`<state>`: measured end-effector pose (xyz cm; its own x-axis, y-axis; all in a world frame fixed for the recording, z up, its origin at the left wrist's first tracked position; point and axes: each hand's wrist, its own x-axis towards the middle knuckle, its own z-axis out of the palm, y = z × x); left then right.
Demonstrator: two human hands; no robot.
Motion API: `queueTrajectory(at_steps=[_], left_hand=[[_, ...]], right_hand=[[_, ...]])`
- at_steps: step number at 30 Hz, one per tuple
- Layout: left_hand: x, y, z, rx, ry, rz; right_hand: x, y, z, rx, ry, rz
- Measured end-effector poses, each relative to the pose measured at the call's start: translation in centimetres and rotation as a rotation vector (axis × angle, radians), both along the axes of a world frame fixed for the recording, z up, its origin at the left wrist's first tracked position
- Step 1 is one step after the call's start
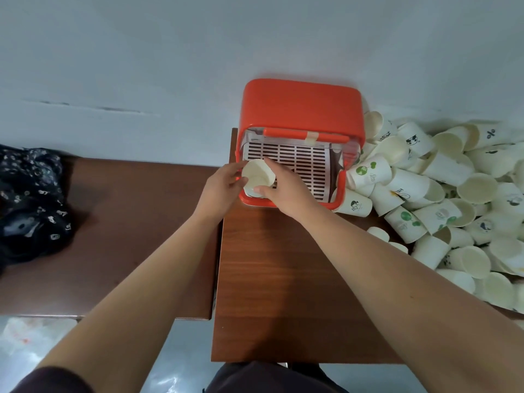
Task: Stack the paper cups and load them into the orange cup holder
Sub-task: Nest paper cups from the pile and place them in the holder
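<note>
Both grips are clamped on a short stack of paper cups (258, 173), left hand (224, 184) and right hand (286, 191) curled round it at the front-left corner of the orange cup holder (300, 106), so loading looks barely begun: a big heap of loose cups (453, 199) waits on the table (283, 279).

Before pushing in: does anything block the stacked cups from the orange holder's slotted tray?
Nothing visible does. The left hand and right hand grip the stack of white paper cups at the front left corner of the orange plastic cup holder; its white slotted tray shows bare. The loose cups lie outside it.
</note>
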<state>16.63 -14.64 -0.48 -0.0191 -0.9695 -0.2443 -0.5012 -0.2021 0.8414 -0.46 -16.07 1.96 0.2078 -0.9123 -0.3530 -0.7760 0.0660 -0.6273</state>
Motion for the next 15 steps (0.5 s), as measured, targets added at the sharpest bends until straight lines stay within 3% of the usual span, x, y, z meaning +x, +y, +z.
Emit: queueTrajectory(at_steps=[8,15], left_hand=[[-1.1,5.1,-0.3,0.049,-0.077,0.121],[-11.1,9.4,-2.0,0.146,-0.168,-0.29]], right_hand=[[-6.5,5.8,2.3,-0.046,-0.046,-0.139],[-21.9,13.7,0.1,-0.039,0.162,-0.374]])
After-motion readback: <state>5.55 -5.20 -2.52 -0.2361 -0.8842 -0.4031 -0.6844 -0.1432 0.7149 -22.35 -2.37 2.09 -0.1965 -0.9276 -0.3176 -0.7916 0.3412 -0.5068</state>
